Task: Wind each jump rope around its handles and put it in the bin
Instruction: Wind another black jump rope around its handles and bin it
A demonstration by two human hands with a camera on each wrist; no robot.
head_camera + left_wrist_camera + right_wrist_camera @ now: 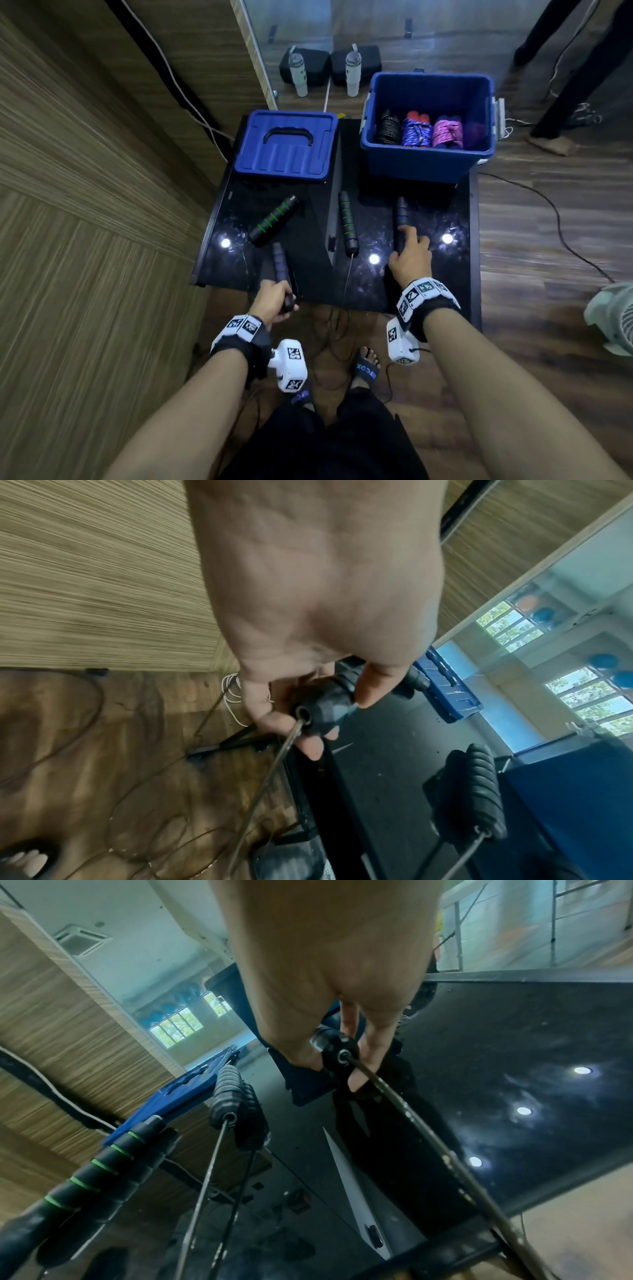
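Two jump ropes lie unwound on the black table [442,274]. My left hand [284,301] grips the near end of a blue-ringed handle [279,263] at the front edge; its thin cable [267,777] drops to the floor. My right hand [406,240] holds the other blue-ringed handle [400,212], fingers round its cable end [337,1053]. Two green-ringed handles [274,219] [347,222] lie loose between my hands. The open blue bin [424,161] at the back right holds three wound ropes [416,132].
The bin's blue lid [286,145] lies at the back left. Rope loops [329,342] trail on the wooden floor by my sandalled feet. Two bottles [298,73] and black cases stand behind the table, a fan [613,318] at right, a wood wall at left.
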